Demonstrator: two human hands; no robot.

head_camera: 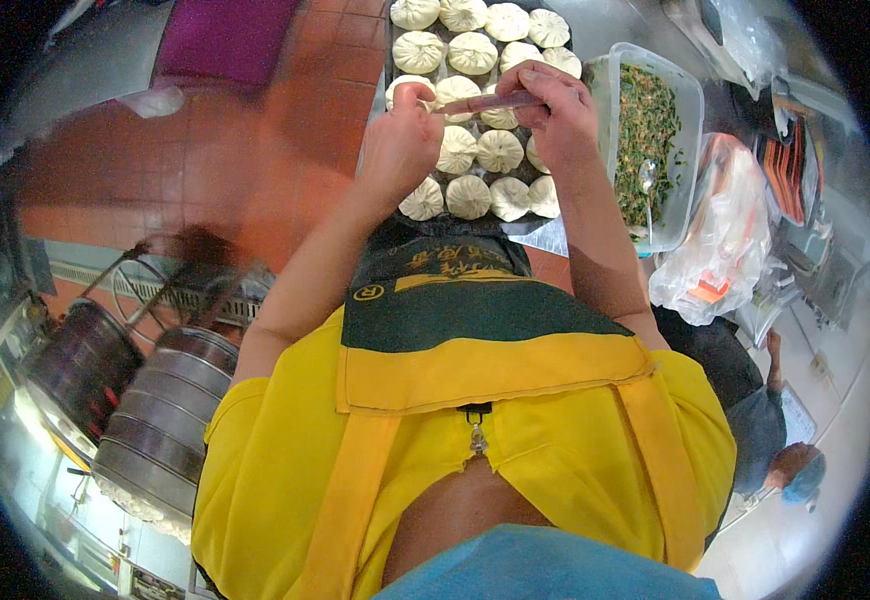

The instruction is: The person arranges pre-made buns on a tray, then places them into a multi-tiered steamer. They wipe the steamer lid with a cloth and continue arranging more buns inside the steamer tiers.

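A slim pinkish strip or tube spans the gap between my hands, over a dark tray of pleated white buns in rows. My left hand has its fingers curled at the strip's left end. Thumb and fingers of my right hand pinch its right end. Both hands are above the buns and hide some of them. Just right of my right hand is a clear plastic tub of chopped green and brown filling, with a metal spoon in it.
A clear plastic bag lies beside the tub. Stacked round metal steamers stand at lower left, near a spoked wheel. Red-brown floor tiles show left of the tray. A person in a blue cap is at the far right.
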